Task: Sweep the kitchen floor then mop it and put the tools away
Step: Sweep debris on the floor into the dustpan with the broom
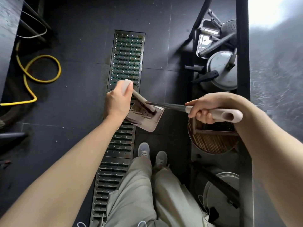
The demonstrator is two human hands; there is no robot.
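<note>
While the dustpan [144,118] is hanging over the drain grate [127,59], the left hand [117,102] is gripping its handle and the right hand [206,110] is gripping the broom [172,106], seemingly brushing into the pan; sweeping is ending, next emptying.

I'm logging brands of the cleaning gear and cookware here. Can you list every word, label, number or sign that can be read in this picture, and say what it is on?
None can be read.
Broom handle in the right hand: no print shows.
Dustpan, its handle held by the left hand: only comb teeth and dirt, no lettering.
Metal tray on the lower shelf: a small dark mark, too small to read.
Pot lids and drain grate: no text visible.
</note>
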